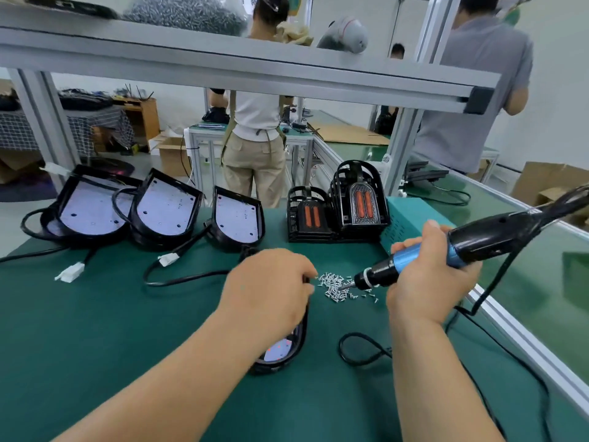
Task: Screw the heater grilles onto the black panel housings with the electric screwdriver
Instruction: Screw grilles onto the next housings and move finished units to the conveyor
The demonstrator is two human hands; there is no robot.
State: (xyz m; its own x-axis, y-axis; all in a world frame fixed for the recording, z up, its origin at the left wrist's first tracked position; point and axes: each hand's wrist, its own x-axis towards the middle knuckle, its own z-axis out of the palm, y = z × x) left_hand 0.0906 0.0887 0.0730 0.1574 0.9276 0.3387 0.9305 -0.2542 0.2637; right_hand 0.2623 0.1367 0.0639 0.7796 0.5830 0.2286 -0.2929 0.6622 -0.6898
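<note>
Head view: a blue-and-black electric screwdriver (478,240) is held in the closed right grip (427,282), its bit touching a pile of small silver screws (334,287). Just left of the pile, a glossy black panel housing (287,349) is clasped by the left grip (271,288) on the matte green tabletop (127,330). Behind the pile, barred black heater grilles (360,202) are stacked.

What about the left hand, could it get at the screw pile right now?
Probably yes, but only by letting go: the left hand grips the housing; the screws lie just right of it, with only the screwdriver tip among them.
</note>
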